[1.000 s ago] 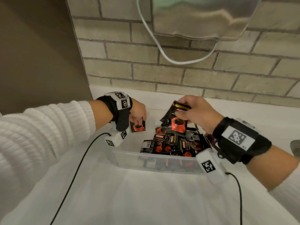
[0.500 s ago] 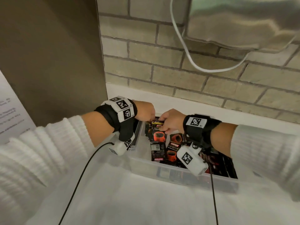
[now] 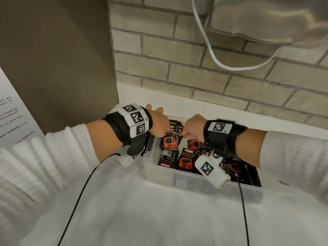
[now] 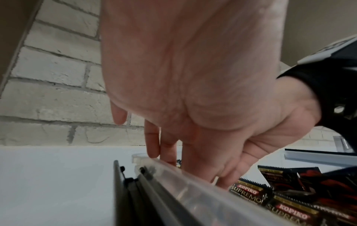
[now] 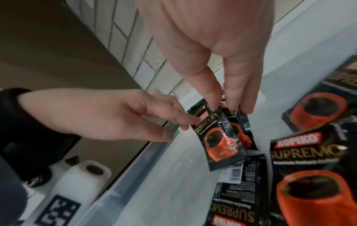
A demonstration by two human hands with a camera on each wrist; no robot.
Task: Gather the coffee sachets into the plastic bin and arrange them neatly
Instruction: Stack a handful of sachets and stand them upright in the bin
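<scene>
A clear plastic bin [image 3: 148, 154] stands on the white counter and holds several black-and-orange coffee sachets [image 3: 186, 158], which lie loose and overlapping. In its far-left corner a small stack of sachets [image 3: 169, 141] leans upright. My right hand [image 3: 188, 128] pinches the top edges of this stack [image 5: 218, 137] with its fingertips [image 5: 213, 104]. My left hand [image 3: 158, 124] reaches over the left rim [image 4: 183, 183]. Its straight fingers [image 5: 183, 121] touch the stack's left edge, and its thumb lies along the rim.
A brick wall [image 3: 195, 77] rises close behind the bin. A brown panel [image 3: 62, 59] closes the left side. Overhead hang a metal appliance [image 3: 266, 18] and a white cord [image 3: 209, 50]. Black cables [image 3: 78, 201] trail from both wrists across the white counter [image 3: 159, 219].
My right hand has carried its sachets from above the bin's middle down into the far-left corner beside my left hand. My view has shifted so that the bin sits further right.
</scene>
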